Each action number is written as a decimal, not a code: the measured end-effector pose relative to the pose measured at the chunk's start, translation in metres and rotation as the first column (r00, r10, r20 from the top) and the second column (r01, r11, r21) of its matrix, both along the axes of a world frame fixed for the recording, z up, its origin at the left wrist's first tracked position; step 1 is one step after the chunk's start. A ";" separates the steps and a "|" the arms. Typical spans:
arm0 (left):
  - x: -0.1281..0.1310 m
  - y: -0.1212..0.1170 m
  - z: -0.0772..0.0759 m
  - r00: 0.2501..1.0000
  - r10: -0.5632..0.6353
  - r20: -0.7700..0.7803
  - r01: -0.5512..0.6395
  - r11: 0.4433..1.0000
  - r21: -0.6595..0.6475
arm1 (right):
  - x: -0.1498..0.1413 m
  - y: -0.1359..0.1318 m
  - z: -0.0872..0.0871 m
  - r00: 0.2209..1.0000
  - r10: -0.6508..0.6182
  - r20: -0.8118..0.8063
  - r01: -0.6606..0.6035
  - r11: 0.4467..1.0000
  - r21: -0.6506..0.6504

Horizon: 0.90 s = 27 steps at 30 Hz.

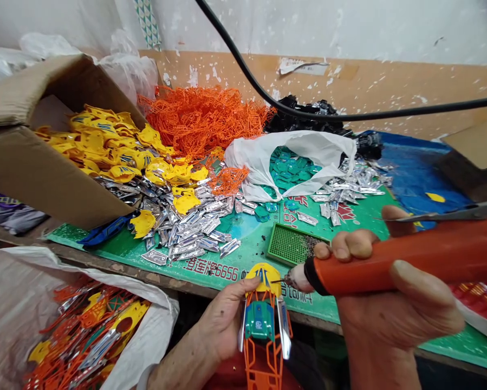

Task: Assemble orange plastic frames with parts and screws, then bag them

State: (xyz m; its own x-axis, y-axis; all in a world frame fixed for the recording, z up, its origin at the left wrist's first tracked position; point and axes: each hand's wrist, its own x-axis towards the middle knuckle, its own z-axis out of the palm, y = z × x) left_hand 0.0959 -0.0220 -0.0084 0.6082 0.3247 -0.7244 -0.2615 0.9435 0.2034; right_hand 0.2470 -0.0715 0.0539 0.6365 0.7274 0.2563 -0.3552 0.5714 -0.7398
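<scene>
Your left hand [222,322] grips the toy [261,327] at 6 o'clock, thumb on its yellow piece [263,273]; your right hand [401,319], at 4 o'clock, is wrapped around the orange screwdriver [389,265], its tip at the yellow piece's 3 o'clock side. The toy's frame [263,379] already carries that piece, a green cover [260,311] and silver strips [284,336], so this one looks mostly together; whether every screw is in can't be told. Plenty remains loose: yellow parts [92,146] at 10 o'clock, orange frames [206,119] at 11. Similar joined-looking pieces [92,336] lie in the sack [157,309] at 8.
</scene>
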 end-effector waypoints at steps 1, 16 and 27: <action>0.001 0.000 0.001 1.000 0.017 -0.015 -0.017 1.000 -0.001 | 0.000 0.000 0.000 1.000 -0.001 0.006 0.001 1.000 0.002; -0.001 -0.008 0.000 0.995 0.081 -0.066 -0.059 0.958 0.279 | -0.006 -0.002 -0.006 0.997 0.020 0.073 -0.019 1.000 -0.009; 0.002 -0.014 -0.003 0.980 0.074 -0.186 0.013 0.903 0.430 | -0.018 -0.008 -0.010 0.983 -0.019 0.182 0.027 0.999 -0.040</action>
State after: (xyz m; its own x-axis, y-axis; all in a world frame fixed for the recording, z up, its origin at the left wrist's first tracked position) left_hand 0.0980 -0.0359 -0.0112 0.4560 0.6452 -0.6131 -0.2030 0.7461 0.6342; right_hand 0.2289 -0.0799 0.0439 0.5985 0.7261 0.3384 -0.1998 0.5444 -0.8147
